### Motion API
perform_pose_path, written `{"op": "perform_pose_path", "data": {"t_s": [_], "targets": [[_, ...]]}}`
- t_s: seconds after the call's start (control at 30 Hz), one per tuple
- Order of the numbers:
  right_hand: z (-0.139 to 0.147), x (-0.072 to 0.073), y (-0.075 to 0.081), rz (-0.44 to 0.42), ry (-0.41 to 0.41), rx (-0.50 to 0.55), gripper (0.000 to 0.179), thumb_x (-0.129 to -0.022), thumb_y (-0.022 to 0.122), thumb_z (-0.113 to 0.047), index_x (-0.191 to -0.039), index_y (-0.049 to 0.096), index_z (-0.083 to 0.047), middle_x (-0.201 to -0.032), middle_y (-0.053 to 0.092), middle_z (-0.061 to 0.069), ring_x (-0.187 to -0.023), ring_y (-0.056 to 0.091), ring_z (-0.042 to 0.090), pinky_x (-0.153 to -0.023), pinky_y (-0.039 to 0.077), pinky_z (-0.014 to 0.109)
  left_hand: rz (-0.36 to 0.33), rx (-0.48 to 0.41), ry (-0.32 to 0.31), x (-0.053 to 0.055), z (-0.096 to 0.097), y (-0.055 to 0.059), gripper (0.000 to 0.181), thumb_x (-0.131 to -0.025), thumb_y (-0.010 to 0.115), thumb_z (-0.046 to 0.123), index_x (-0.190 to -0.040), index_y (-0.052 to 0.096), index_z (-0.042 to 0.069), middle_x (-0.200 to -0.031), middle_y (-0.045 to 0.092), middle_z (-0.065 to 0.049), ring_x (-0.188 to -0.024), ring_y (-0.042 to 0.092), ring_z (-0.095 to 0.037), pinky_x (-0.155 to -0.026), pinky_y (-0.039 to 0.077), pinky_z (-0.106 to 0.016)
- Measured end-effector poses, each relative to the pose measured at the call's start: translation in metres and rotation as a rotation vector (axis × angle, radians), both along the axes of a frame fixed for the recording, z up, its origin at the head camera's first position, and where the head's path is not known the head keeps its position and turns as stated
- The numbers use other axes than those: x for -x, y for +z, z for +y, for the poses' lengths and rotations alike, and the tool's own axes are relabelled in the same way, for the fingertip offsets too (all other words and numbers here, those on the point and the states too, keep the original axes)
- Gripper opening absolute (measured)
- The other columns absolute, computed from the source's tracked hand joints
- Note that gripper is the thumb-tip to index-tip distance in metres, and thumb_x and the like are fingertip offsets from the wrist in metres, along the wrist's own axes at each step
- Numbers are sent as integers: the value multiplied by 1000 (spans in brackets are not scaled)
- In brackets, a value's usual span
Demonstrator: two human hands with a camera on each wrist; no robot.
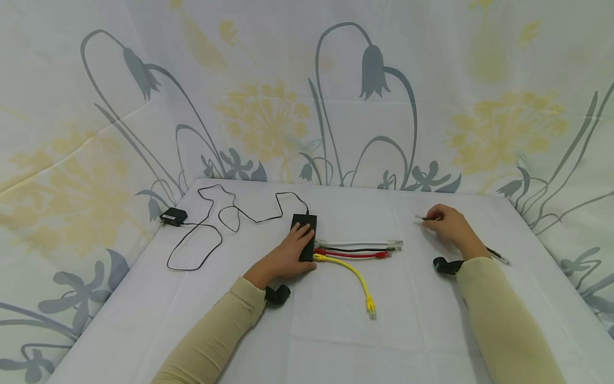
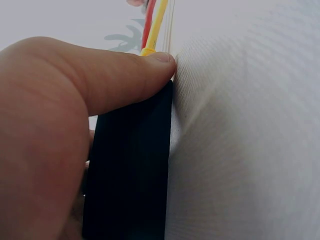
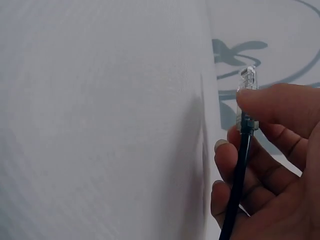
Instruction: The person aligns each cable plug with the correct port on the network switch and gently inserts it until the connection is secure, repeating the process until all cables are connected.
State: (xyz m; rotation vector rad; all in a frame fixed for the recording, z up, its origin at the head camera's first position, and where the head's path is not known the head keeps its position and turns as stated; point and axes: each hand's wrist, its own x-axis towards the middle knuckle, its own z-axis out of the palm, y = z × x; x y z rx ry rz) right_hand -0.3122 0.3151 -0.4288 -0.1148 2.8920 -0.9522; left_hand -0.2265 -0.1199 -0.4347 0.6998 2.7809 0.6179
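My left hand [image 1: 288, 253] lies over a black network switch [image 1: 310, 220], fingers spread across its top and thumb at its near end. In the left wrist view the thumb [image 2: 125, 75] presses the switch's end, close to the yellow cable's boot. White [image 1: 357, 242], black [image 1: 355, 249], red [image 1: 352, 255] and yellow [image 1: 355, 271] network cables run from its right side, their other ends loose on the table. Off to the right, my right hand [image 1: 451, 229] pinches another black network cable [image 3: 239, 170] by its clear plug [image 3: 248, 77]; its other end trails behind the wrist.
A black power adapter [image 1: 174, 216] sits at the table's left edge. Its thin cord [image 1: 220, 234] loops across the back left to the switch's far end. A flower-patterned curtain [image 1: 268, 106] rises behind the white-covered table [image 1: 336, 352].
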Motion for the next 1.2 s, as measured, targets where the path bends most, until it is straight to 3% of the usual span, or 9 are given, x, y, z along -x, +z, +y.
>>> {"op": "perform_pose_path", "data": {"t_s": [0.3, 0.63, 1.2], "targets": [[-11, -4, 2, 18, 3, 28, 29, -96, 58, -29, -111, 58, -4, -117, 59, 19, -91, 54, 27, -69, 44, 29, 7, -4, -7, 0, 0, -1, 86, -90, 65, 44, -156, 20, 10, -164, 9, -7, -152, -2, -31, -120, 19, -50], [-20, -1, -2, 37, 54, 11, 34, -97, 56, -24, -125, 61, -4, -121, 60, 21, -102, 57, 32, -77, 46, 33, 13, 1, 0, -1, 0, 0, 85, -90, 65, 43, -156, 21, 11, -164, 10, -7, -152, -1, -31, -120, 19, -50], [-46, -3, 0, 31, 69, 56, 24, -95, 59, -18, -115, 66, -6, -111, 62, 18, -93, 55, 28, -76, 45, 33, 5, -2, 1, -1, 1, 1, 86, -90, 66, 43, -155, 21, 10, -164, 10, -8, -152, -1, -31, -120, 19, -51]]}}
